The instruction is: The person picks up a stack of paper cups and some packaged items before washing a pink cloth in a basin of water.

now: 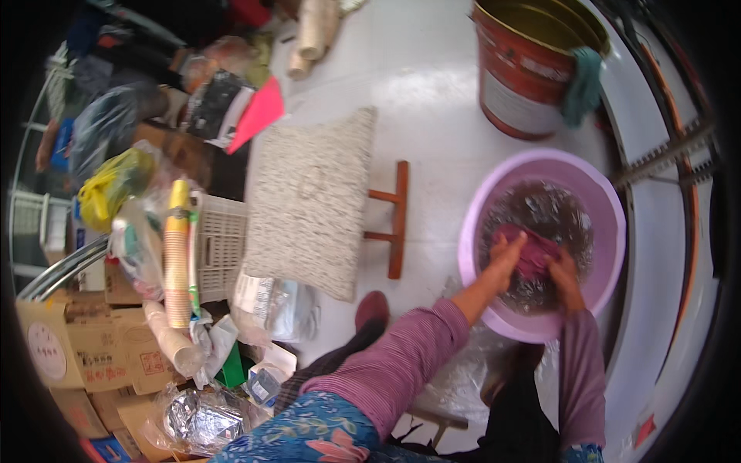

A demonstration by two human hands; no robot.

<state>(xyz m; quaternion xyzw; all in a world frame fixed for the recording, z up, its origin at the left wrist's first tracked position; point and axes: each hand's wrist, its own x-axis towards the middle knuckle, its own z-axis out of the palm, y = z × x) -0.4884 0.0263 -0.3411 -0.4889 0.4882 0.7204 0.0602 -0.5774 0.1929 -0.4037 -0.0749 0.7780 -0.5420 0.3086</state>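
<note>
A wet maroon cloth point(529, 252) is bunched between my two hands above a purple plastic basin point(605, 231). My left hand point(506, 260) grips its left side, thumb on top. On the cloth's lower right side, my right hand point(562, 275) has hold of it. Dark, murky water point(535, 202) with a rippled, shiny surface fills the lower part of the basin. Both forearms reach in over the near rim, with purple striped sleeves pushed back from the wrists.
A red-brown bucket point(515, 87) stands beyond the basin, a teal cloth point(582, 87) over its rim. Left of the basin is a wooden-legged stool point(398, 220) with a speckled cushion point(310, 202). Cardboard boxes point(104, 347), a plastic crate point(220, 246) and stacked paper cups point(178, 260) crowd the left.
</note>
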